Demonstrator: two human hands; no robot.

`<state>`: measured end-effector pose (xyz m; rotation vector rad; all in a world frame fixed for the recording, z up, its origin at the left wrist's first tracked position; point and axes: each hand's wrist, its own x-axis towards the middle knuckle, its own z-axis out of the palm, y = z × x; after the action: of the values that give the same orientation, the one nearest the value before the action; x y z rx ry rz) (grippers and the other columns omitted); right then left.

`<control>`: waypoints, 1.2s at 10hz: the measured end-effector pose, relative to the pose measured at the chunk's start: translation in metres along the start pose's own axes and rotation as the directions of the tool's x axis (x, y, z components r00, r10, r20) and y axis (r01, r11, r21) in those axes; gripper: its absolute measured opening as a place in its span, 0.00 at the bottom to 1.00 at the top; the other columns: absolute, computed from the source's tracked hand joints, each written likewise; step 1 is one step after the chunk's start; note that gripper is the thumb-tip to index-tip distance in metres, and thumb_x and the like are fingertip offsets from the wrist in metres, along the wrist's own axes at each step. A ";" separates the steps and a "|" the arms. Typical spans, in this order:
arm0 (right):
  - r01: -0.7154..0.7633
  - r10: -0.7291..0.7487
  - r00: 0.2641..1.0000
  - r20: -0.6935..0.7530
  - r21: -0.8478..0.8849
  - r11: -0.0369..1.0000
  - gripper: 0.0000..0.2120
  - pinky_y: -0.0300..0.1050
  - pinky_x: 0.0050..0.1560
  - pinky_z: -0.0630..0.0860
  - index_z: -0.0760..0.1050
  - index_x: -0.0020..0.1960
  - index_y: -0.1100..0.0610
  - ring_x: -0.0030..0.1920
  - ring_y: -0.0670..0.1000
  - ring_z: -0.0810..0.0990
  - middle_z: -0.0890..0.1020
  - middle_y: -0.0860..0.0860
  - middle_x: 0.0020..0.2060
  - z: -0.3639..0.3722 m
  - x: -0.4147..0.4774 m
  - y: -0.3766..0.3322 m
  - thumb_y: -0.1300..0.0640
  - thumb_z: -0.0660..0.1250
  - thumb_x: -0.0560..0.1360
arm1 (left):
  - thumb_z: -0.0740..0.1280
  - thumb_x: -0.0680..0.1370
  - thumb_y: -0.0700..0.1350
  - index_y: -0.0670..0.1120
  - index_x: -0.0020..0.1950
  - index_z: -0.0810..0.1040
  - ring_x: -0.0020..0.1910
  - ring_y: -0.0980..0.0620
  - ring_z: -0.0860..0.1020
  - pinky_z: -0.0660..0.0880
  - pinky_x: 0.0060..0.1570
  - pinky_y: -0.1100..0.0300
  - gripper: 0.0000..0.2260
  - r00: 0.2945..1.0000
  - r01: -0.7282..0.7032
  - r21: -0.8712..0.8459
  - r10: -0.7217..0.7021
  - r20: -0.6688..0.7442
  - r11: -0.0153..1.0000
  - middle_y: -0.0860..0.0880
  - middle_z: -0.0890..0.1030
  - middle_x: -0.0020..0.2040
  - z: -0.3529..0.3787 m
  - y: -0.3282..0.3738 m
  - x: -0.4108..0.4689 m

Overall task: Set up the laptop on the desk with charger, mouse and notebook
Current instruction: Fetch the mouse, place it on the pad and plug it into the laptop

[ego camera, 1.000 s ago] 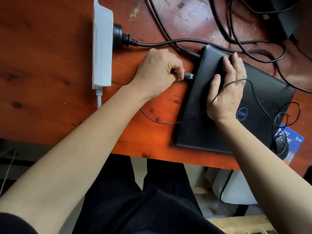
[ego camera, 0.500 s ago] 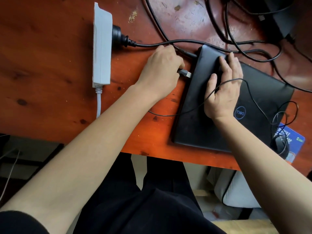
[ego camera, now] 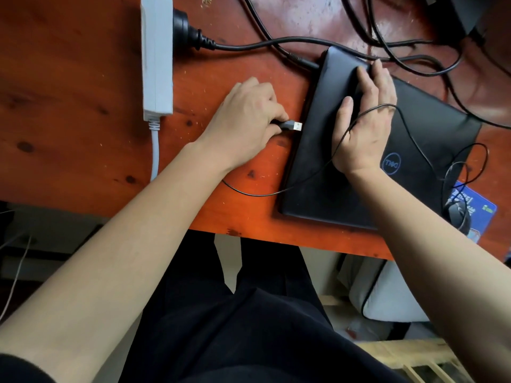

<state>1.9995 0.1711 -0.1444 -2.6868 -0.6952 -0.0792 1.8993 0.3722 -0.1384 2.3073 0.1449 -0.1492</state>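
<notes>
A closed black laptop (ego camera: 431,150) lies on the red-brown wooden desk (ego camera: 69,87). My left hand (ego camera: 249,117) pinches the mouse's USB plug (ego camera: 374,125), its metal tip pointing at the laptop's left edge, a short gap away. My right hand (ego camera: 365,120) lies flat on the lid with straight fingers. The thin mouse cable (ego camera: 312,181) loops over my right hand and across the lid to the black mouse (ego camera: 457,214), which sits on a blue notebook (ego camera: 481,205) at the right. A charger cable (ego camera: 301,60) is plugged into the laptop's far left corner.
A white power strip (ego camera: 157,51) lies at the far left with a black plug (ego camera: 188,31) in it. Several black cables (ego camera: 401,51) tangle across the desk's far side. The desk's front edge (ego camera: 276,233) runs close below the laptop.
My left hand has moved toward me along the laptop's left edge with the USB plug. My right hand has stayed flat on the lid.
</notes>
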 end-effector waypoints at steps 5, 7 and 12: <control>0.019 -0.019 1.000 -0.015 -0.010 1.000 0.20 0.59 0.76 0.61 0.71 0.71 0.66 0.74 0.66 0.67 0.69 0.65 0.73 0.000 -0.001 -0.001 0.61 0.60 0.81 | 0.72 0.74 0.42 0.46 0.56 0.84 0.53 0.45 0.73 0.70 0.53 0.54 0.11 1.000 0.016 -0.048 -0.015 0.022 0.999 0.46 0.79 0.51 0.004 0.004 0.002; 0.016 -0.016 1.000 -0.015 -0.005 1.000 0.20 0.56 0.77 0.60 0.71 0.72 0.65 0.74 0.65 0.66 0.69 0.65 0.73 0.000 -0.001 0.000 0.61 0.60 0.81 | 0.70 0.76 0.40 0.42 0.54 0.84 0.52 0.44 0.72 0.72 0.48 0.49 0.08 0.994 -0.105 0.019 0.105 0.011 0.994 0.44 0.78 0.50 0.001 0.009 0.001; 0.004 -0.004 1.000 -0.003 0.008 1.000 0.20 0.57 0.77 0.60 0.71 0.72 0.66 0.75 0.66 0.66 0.69 0.65 0.73 0.000 0.000 0.000 0.60 0.60 0.81 | 0.72 0.74 0.43 0.49 0.55 0.84 0.55 0.45 0.73 0.66 0.56 0.57 0.10 0.983 0.153 -0.071 -0.159 -0.089 0.986 0.46 0.78 0.52 0.002 0.004 0.016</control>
<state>1.9994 0.1711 -0.1448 -2.6775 -0.6982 -0.0820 1.9155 0.3684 -0.1391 2.2393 0.3742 -0.1132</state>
